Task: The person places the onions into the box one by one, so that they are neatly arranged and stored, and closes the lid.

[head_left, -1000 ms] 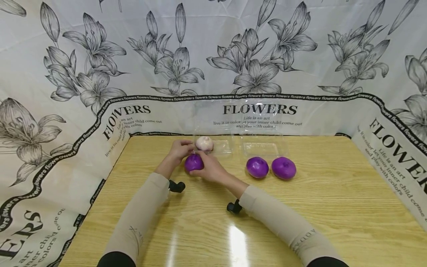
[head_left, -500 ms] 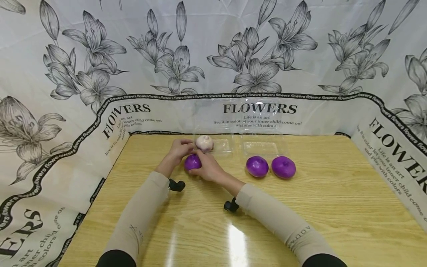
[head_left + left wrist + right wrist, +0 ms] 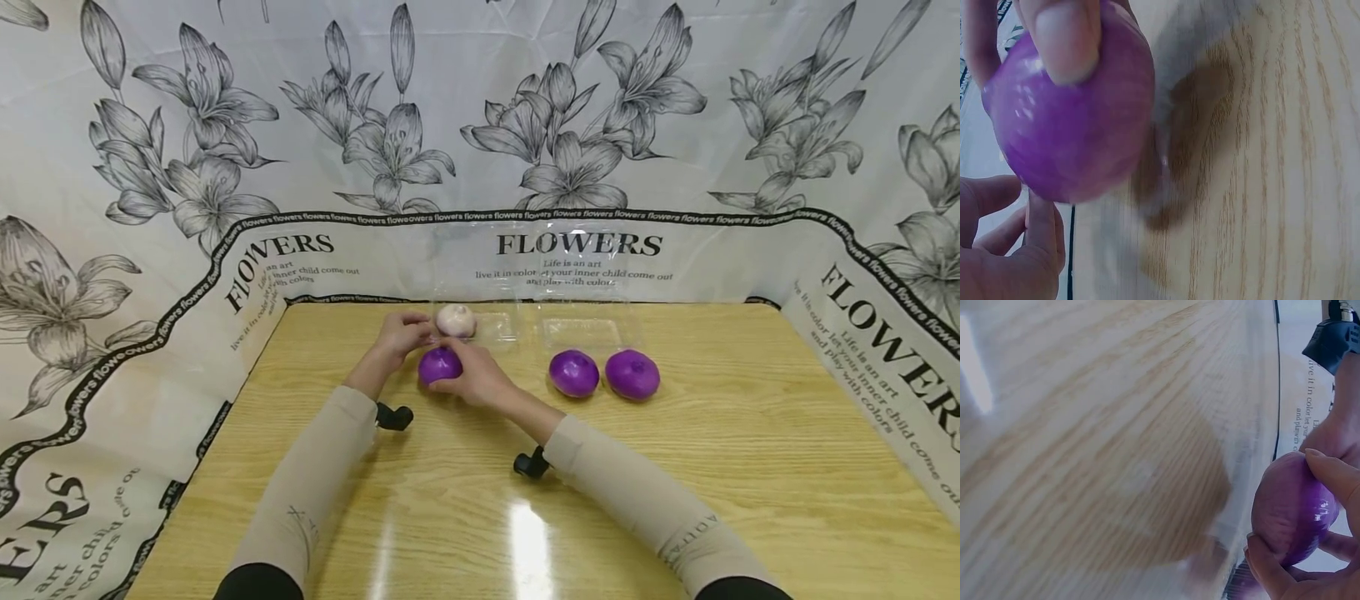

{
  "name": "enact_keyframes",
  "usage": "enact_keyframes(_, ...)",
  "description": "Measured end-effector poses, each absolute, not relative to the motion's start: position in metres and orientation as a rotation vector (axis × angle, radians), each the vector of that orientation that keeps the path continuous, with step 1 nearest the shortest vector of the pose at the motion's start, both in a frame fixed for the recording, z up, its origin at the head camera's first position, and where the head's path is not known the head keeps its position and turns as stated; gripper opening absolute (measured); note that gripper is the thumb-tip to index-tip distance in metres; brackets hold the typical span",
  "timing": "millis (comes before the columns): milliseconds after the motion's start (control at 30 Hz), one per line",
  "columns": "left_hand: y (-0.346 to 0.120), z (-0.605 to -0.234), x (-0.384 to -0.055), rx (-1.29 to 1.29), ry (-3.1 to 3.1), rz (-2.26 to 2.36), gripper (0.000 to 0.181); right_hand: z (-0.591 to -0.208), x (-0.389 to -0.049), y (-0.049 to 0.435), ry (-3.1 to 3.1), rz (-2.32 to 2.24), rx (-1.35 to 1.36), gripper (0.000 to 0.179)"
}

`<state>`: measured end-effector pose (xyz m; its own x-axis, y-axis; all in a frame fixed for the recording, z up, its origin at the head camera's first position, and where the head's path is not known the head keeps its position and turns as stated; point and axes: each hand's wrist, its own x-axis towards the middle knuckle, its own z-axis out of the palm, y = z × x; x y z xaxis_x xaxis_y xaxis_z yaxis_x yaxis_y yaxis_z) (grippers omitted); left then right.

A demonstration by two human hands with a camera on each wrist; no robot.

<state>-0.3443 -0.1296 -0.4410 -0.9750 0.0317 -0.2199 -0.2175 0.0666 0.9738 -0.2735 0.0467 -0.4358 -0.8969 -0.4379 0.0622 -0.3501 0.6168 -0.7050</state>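
In the head view, my right hand [image 3: 476, 377] grips a purple onion [image 3: 439, 367] between thumb and fingers, above the table at left centre. My left hand [image 3: 402, 335] is at its far left side. The left wrist view shows the left thumb and a fingertip meeting at the edge of the onion [image 3: 1079, 125]; any bit between them is too small to make out. A pale, whitish bulb like garlic [image 3: 456, 321] sits in an open clear plastic box [image 3: 495, 327] just behind the hands. Two more purple onions, one [image 3: 574, 372] beside the other [image 3: 632, 374], lie on the table to the right.
A second clear plastic box [image 3: 585, 333] stands open behind the two onions, its lid raised. Flower-printed cloth [image 3: 570, 150] hangs behind and along both sides of the wooden table [image 3: 675, 483]. Black wrist camera mounts [image 3: 531, 463] stick out near the wrists.
The held onion and my right hand shifted slightly left, then back to the right. My left hand keeps nearly the same place. The boxes and the other onions have not moved.
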Motion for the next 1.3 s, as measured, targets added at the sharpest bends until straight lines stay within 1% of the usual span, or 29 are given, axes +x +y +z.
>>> enact_keyframes(233,-0.129,-0.443,-0.344,-0.187,2.164,2.015,0.044,-0.427,-0.267,0.058,2.694,-1.213,-0.657,0.077)
enact_keyframes(633,-0.131,-0.444,-0.345,-0.188,2.15,2.025,0.043,-0.414,-0.263,0.072,2.716,-1.168,-0.646,0.082)
enact_keyframes(1033,-0.131,-0.445,-0.345,-0.187,2.154,2.017,0.042,-0.395,-0.271,0.089,2.774,-1.11,-0.665,0.08)
enact_keyframes(1300,-0.132,-0.442,-0.343,-0.189,2.142,2.022,0.042,-0.385,-0.281,0.099,2.815,-1.121,-0.627,0.078)
